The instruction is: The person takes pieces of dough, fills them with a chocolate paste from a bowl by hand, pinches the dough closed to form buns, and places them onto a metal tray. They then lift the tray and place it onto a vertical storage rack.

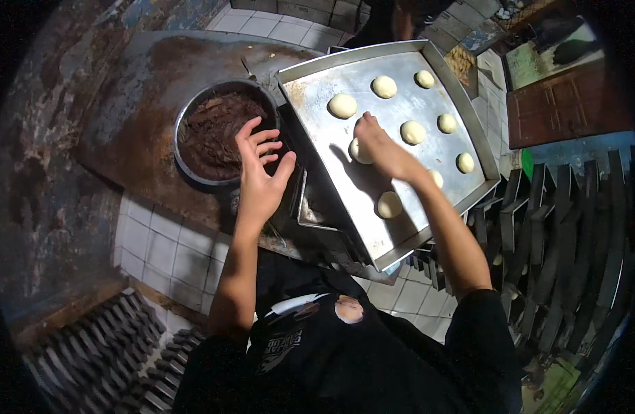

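A large metal baking tray (317, 141) holds several pale round dough balls (413, 132), spaced apart. My right hand (381, 146) is over the tray's middle, its fingers curled together against one dough ball (359, 151); the hand hides part of that ball and most of its own fingertips. Another ball (389, 205) lies nearer me, under my forearm's shadow. My left hand (261, 172) is open, fingers spread and thumb apart, holding nothing. It hovers between the tray and the right rim of a round metal bowl (180, 148) of dark brown, thick filling (217, 131).
The bowl stands on a worn brown table (134, 131). Beneath the baking tray, another tray's edge (310, 214) shows. Stacked dark trays (559, 234) fill the right side, and more metal pieces (103, 345) stand at lower left. At the far edge, part of another person (404, 19) is visible.
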Motion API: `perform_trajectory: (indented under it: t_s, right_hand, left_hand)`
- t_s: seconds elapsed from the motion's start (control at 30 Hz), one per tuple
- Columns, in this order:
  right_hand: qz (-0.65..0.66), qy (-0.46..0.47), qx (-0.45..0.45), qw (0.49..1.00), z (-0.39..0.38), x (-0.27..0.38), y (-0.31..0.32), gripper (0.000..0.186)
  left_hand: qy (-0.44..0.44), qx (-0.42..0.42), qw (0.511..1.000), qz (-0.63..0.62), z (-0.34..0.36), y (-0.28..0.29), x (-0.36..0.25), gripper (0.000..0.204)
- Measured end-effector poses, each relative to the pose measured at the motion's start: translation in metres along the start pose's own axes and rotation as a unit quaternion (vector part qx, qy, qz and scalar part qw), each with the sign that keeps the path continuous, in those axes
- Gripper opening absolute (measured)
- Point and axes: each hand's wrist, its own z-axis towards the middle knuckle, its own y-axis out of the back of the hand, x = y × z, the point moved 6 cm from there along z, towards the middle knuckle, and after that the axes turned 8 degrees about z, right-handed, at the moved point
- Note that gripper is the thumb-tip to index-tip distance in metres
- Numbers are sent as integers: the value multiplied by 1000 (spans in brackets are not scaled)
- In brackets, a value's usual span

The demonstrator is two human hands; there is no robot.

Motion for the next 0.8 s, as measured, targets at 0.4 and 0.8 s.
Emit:
perform_trajectory:
  t_s: [0.4,0.8]
  right_hand:
    - [-107,20,-528,842,-228,51,-2,74]
    - [530,-10,-600,599,-321,10,-138,75]
  left_hand:
    - [184,186,964,-47,169,-10,79,78]
    - [63,413,880,-228,132,-12,28,67]
